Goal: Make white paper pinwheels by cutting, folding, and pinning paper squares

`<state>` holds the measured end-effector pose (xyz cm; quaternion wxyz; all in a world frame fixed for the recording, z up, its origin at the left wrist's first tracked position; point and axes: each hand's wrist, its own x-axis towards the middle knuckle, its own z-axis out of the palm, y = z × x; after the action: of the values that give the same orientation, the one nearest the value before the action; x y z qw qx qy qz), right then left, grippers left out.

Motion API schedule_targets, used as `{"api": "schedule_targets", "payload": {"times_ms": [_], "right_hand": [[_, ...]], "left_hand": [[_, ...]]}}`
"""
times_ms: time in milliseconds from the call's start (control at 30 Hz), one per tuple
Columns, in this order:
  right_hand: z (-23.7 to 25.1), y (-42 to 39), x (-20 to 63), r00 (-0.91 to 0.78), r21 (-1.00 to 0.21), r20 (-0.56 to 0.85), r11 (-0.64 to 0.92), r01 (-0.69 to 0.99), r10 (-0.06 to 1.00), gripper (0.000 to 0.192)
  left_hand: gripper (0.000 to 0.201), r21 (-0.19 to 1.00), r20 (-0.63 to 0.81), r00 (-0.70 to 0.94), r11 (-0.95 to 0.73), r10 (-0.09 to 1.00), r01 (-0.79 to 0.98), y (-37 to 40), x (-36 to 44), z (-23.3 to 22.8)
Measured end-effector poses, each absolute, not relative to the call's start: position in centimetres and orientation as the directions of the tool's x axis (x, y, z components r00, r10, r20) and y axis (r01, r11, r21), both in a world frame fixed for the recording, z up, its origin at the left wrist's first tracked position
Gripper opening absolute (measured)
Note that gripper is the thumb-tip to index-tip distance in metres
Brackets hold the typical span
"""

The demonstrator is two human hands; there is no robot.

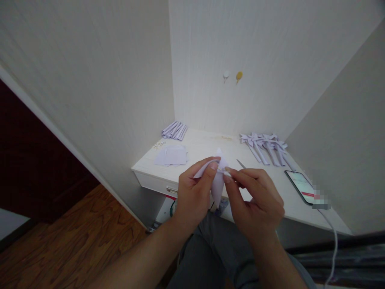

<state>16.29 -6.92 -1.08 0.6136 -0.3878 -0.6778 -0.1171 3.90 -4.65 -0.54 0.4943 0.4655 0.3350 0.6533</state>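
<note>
Both hands are working at the front edge of the counter, raised slightly above it and over the person's lap. The left hand is closing thumb and forefinger on a folded white paper piece, gripping its upper left flap; the remaining fingers are curling loosely beneath. The right hand is pinching the same piece from the right, fingertips meeting the left hand's just beside the paper's top point — something thin seems to be sitting between those fingertips, but it is too small to identify. The paper is hanging point-down between the two hands, clear of the counter.

On the counter, a small stack of flat paper squares is lying at the left front, a bundle of folded strips is resting in the back left corner, and a row of finished paper pinwheels is lying at the back right. Scissors are showing partly behind the right hand. A phone with a lit screen is lying near the right edge, its cable trailing off the counter.

In my judgement, the fold is best handled by keeping both pinches close to the centre point, holding the flaps aligned and pressing evenly — a loose grip on either side would probably let the layers slip.
</note>
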Motion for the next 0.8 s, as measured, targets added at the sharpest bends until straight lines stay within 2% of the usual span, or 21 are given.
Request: {"api": "schedule_targets", "payload": {"times_ms": [267,433,633,800], "right_hand": [[-0.83,-7.03,16.18,0.078,-0.368,0.901,0.655,0.660,0.428,0.018],[-0.80,-7.10,16.00,0.155,-0.441,0.878,0.641,0.628,0.452,0.018],[-0.49,-7.31,16.11,0.129,-0.432,0.877,0.640,0.635,0.463,0.015],[-0.37,-7.44,16.01,0.152,-0.446,0.867,0.601,0.663,0.475,0.012]], "left_hand": [[0.022,0.895,0.298,-0.063,-0.302,0.952,-0.328,-4.47,3.87,-0.89],[0.022,0.908,0.339,-0.058,-0.343,0.939,-0.243,-4.55,3.70,-0.77],[0.021,0.899,0.417,-0.068,-0.422,0.906,-0.113,-4.38,3.38,-0.72],[0.020,0.880,0.468,-0.047,-0.470,0.883,-0.074,-4.24,3.46,-0.62]]}}
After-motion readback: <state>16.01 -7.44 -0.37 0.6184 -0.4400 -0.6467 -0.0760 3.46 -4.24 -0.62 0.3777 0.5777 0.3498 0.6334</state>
